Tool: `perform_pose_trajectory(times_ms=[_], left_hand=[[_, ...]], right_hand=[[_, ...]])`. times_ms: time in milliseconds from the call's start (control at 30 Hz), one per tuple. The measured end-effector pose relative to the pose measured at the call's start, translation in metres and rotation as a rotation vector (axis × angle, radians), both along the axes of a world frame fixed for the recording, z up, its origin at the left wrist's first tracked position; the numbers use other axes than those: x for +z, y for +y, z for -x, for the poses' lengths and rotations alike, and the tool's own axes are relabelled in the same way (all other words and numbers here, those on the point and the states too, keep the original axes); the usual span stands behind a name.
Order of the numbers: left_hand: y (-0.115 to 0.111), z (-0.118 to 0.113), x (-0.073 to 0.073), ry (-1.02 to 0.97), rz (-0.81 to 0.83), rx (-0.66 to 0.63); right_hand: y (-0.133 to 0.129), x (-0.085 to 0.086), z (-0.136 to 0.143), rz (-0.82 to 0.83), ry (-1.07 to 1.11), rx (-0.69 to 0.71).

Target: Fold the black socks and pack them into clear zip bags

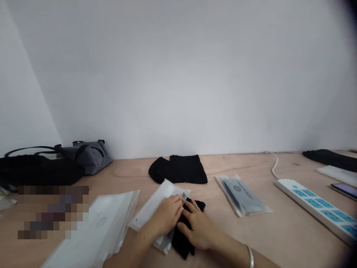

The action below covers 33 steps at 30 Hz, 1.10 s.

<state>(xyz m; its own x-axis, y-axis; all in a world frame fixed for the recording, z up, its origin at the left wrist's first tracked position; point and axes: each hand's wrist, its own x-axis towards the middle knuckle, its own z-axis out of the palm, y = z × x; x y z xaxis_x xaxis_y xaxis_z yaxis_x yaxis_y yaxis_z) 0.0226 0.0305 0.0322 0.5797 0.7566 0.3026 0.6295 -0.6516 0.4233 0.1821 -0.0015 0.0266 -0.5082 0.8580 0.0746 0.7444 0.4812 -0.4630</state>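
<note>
My left hand [168, 215] rests over a frosted plastic bag [150, 204], its fingers close together at the bag's right edge; whether they grip anything is hidden. Beside it, my right hand [196, 227] lies on a folded black cloth [182, 243] with its fingers spread. The two hands meet near the cloth's upper left part. A clear packet edge shows under my left wrist. Behind them another black cloth piece [180, 169] lies flat near the wall.
A stack of frosted bags [92, 227] lies at the left, with a striped bag [93, 158] and black bag [39, 169] behind. On the right are a filled packet [241, 195], a white power strip [315, 204], a phone [346, 189] and dark cloth [331, 158].
</note>
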Motion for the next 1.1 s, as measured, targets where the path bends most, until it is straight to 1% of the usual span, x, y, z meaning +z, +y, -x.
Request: perform_pose_trajectory(times_ms=[67,100,133,200,267,367,467,533,600,700,800,967,1033,1100], left_hand=[[-0.001,0.002,0.007,0.064,-0.028,-0.071],[-0.001,0.003,0.01,0.107,-0.058,-0.094],[-0.002,0.002,0.012,0.151,-0.097,-0.102],[-0.006,0.001,0.013,0.222,-0.18,-0.075],[-0.013,0.002,0.008,0.228,-0.217,-0.023],[-0.025,0.011,-0.009,0.196,-0.179,-0.002],[-0.031,0.023,-0.024,0.202,-0.073,0.004],[-0.031,0.028,-0.027,0.216,0.004,-0.014],[-0.031,0.028,-0.023,0.217,0.041,-0.051],[-0.033,0.026,-0.012,0.203,0.037,-0.107],[-0.034,0.025,-0.006,0.206,0.028,-0.141],[-0.034,0.025,-0.005,0.189,0.04,-0.109],[-0.033,0.026,-0.006,0.165,0.05,-0.103],[-0.033,0.029,-0.007,0.131,0.054,-0.094]], right_hand=[[-0.009,0.007,-0.012,-0.028,0.024,0.136],[-0.012,0.009,-0.019,-0.043,0.015,0.159],[-0.015,0.01,-0.026,-0.062,-0.006,0.15],[-0.018,0.01,-0.038,-0.121,-0.065,0.106],[-0.016,0.007,-0.047,-0.185,-0.108,0.11],[-0.007,0.002,-0.055,-0.245,-0.113,0.206],[0.006,-0.002,-0.057,-0.276,-0.114,0.301],[0.015,-0.004,-0.055,-0.269,-0.135,0.35],[0.024,-0.005,-0.051,-0.255,-0.157,0.377],[0.035,-0.007,-0.045,-0.222,-0.194,0.388],[0.04,-0.012,-0.039,-0.174,-0.233,0.36],[0.03,-0.015,-0.035,-0.188,-0.244,0.238],[0.025,-0.012,-0.037,-0.201,-0.24,0.23],[0.022,-0.008,-0.042,-0.208,-0.227,0.257]])
